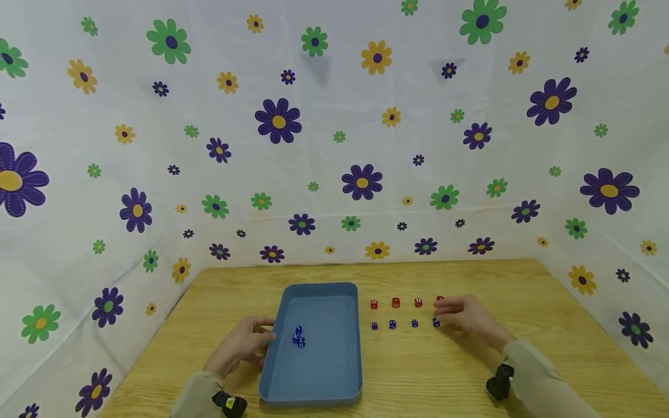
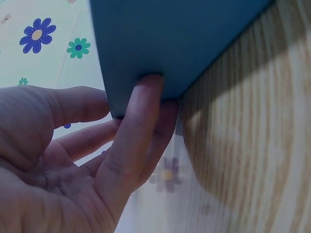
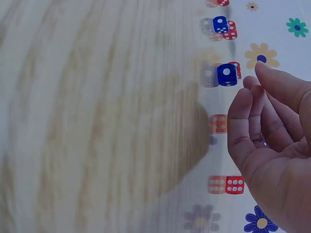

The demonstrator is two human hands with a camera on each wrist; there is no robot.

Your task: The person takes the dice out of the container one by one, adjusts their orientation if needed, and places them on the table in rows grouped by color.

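Note:
A shallow blue rectangular tray (image 1: 334, 360) stands on the table, with several small blue dice (image 1: 298, 338) clustered in its left half. My left hand (image 1: 244, 343) rests against the outside of the tray's left wall. In the left wrist view a fingertip (image 2: 149, 80) presses the tray's side. To the tray's right lie a row of red dice (image 1: 395, 302) and, nearer me, a row of blue dice (image 1: 392, 324). My right hand (image 1: 467, 316) is at the right end of both rows. Its fingertips are right at the last blue die (image 1: 436, 323) and partly cover the last red die (image 1: 440, 298).
The wooden table (image 1: 418, 371) reaches to a white cloth backdrop (image 1: 324, 186) printed with flowers, which also runs along both sides. A black wrist camera (image 1: 500, 381) sits under the right sleeve, and another black one (image 1: 230, 402) under the left.

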